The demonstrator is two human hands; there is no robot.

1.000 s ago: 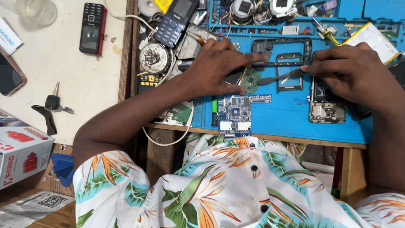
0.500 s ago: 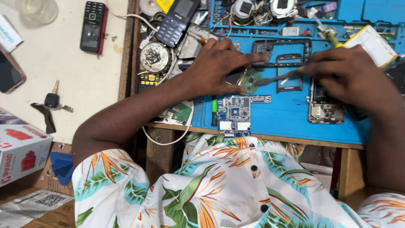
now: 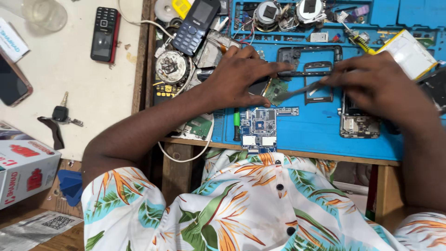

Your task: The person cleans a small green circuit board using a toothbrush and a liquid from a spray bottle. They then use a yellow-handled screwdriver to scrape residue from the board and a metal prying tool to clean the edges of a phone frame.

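My left hand [image 3: 241, 79] lies flat on the blue repair mat [image 3: 316, 130], its fingers pinning a small green circuit board [image 3: 277, 90] and reaching onto a black phone frame [image 3: 302, 60]. My right hand [image 3: 376, 86] grips metal tweezers [image 3: 297, 89], whose tips touch the green board. A second black phone frame [image 3: 318, 83] lies under the tweezers. A blue circuit board [image 3: 259, 128] sits near the mat's front edge, below my left hand. An opened phone body [image 3: 355, 125] lies under my right wrist.
A blue keypad phone [image 3: 195, 25] and a round metal part [image 3: 171, 67] sit left of the mat. On the white table are a black-and-red phone [image 3: 104, 33], keys [image 3: 60, 116], a glass [image 3: 44, 14] and a smartphone [image 3: 11, 81]. A cardboard box [image 3: 23, 172] stands lower left.
Both hands stay on the board and frames. My right hand has shifted slightly, bringing the tweezers onto the green board.
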